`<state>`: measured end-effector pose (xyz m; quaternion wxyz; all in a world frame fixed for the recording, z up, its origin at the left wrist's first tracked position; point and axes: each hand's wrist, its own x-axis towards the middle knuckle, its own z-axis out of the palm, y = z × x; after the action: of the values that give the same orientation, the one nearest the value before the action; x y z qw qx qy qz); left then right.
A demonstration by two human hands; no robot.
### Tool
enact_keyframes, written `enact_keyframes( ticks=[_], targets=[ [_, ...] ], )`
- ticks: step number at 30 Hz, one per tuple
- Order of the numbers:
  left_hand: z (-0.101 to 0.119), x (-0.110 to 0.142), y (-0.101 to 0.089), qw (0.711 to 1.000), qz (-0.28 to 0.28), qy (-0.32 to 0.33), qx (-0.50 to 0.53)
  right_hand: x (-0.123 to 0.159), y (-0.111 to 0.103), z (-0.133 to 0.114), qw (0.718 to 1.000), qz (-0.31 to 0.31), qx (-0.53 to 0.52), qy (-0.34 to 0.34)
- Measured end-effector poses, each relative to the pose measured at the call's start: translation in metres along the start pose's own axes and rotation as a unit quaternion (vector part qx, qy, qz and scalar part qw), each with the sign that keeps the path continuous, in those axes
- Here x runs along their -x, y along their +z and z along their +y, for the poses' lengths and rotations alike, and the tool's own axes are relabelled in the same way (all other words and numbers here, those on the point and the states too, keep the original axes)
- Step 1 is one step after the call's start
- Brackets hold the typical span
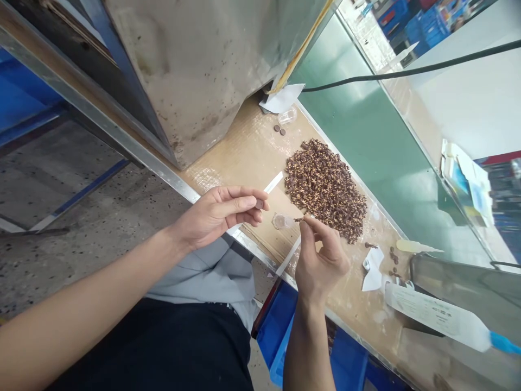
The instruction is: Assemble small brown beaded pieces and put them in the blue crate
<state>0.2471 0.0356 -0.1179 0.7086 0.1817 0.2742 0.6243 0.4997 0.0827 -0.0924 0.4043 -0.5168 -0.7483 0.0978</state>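
My left hand (228, 212) pinches a small round brown disc (259, 203) between thumb and fingers, above the bench's front edge. To its right, my right hand (321, 252) grips a small brown part with brass-coloured tips (299, 220), partly hidden by the fingertips. Between the hands, small clear plastic cups (280, 221) rest on the bench (240, 157). Just beyond the right hand lies a large pile of small brown parts with brass-coloured pins (325, 187).
Two brown discs (279, 130) lie near a clear container (287, 115) at the back. A white bottle with a blue cap (439, 315), a crumpled white paper (372, 269) and a dropper bottle (417, 246) are at right. A large metal box (195, 70) stands at left.
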Motion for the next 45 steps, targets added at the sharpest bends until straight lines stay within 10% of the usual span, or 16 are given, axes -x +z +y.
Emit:
enact_keyframes(
  ticks=[24,33,45],
  targets=[
    [-0.003,0.008,0.01,0.999,0.024,-0.033,0.001,0.009,-0.009,-0.011,0.991,0.099,-0.09,0.019],
    [-0.019,0.015,0.028,0.994,0.002,-0.093,0.06,0.004,-0.018,-0.013,0.995,0.045,-0.087,-0.008],
    [-0.032,0.018,0.046,0.991,0.015,-0.114,0.069,0.017,-0.029,-0.055,0.954,-0.002,-0.271,0.127]
  ],
)
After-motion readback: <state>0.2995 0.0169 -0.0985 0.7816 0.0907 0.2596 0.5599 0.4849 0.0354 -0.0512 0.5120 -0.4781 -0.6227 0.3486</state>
